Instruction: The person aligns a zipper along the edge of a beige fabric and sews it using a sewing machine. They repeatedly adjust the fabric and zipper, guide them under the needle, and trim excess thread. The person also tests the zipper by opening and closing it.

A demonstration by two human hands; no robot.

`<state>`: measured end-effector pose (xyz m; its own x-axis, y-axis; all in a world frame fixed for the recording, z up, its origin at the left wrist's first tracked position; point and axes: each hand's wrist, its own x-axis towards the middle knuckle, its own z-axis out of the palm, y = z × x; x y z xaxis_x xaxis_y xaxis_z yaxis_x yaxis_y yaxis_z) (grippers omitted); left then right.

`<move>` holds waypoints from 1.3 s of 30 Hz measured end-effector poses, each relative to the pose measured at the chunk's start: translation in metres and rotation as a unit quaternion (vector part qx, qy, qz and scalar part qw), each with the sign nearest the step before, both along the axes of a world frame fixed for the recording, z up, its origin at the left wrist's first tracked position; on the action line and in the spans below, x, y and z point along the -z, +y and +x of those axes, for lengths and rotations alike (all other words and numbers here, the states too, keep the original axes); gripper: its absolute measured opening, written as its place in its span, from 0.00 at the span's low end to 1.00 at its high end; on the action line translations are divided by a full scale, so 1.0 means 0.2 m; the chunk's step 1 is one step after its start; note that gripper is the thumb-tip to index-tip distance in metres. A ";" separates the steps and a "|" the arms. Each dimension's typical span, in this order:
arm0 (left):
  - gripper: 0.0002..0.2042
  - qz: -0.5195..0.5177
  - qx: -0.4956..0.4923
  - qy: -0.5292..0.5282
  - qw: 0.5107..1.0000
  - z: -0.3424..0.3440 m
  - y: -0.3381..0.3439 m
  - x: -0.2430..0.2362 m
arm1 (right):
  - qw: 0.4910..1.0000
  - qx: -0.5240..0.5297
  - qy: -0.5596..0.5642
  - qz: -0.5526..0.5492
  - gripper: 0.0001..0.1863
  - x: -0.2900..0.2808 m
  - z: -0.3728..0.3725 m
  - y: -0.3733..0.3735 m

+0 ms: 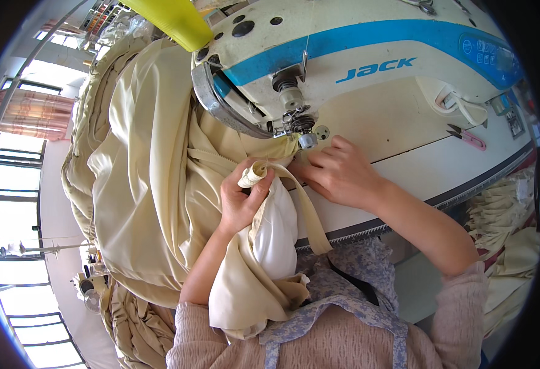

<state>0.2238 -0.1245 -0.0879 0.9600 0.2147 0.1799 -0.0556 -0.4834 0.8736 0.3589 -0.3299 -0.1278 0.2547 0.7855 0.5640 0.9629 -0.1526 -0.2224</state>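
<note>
My left hand (pixel 240 200) is closed around cream fabric, with a rolled end (pixel 254 174) poking up between thumb and fingers. From this hand, a cream-and-white piece of cloth (pixel 251 270) hangs down over my lap. A narrow cream strip (pixel 307 212) loops from beside the roll down past the table's front edge. My right hand (pixel 337 172) rests at the sewing machine (pixel 356 67), just below and right of its needle area. Its fingers are curled and pressed together; their tips and anything in them are hidden. Cream cloth runs from the left under the machine's head.
A big heap of cream fabric (pixel 140 147) covers the left side. Pink-handled snips (pixel 467 136) lie on the white table (pixel 417 163) at right. A yellow object (pixel 174 21) stands behind the machine. More folded cloth (pixel 504 209) sits at the far right.
</note>
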 end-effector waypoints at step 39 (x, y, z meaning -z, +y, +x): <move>0.15 0.339 0.064 -0.153 0.926 0.12 -0.06 -0.01 | 0.999 -0.040 -0.027 0.004 0.19 -0.03 -0.19 -0.10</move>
<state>0.2471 -0.1358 -0.0862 0.8521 -0.1579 0.4990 -0.3441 -0.8874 0.3068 0.3214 -0.3496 -0.1210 0.1611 0.7978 0.5810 0.9825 -0.0739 -0.1710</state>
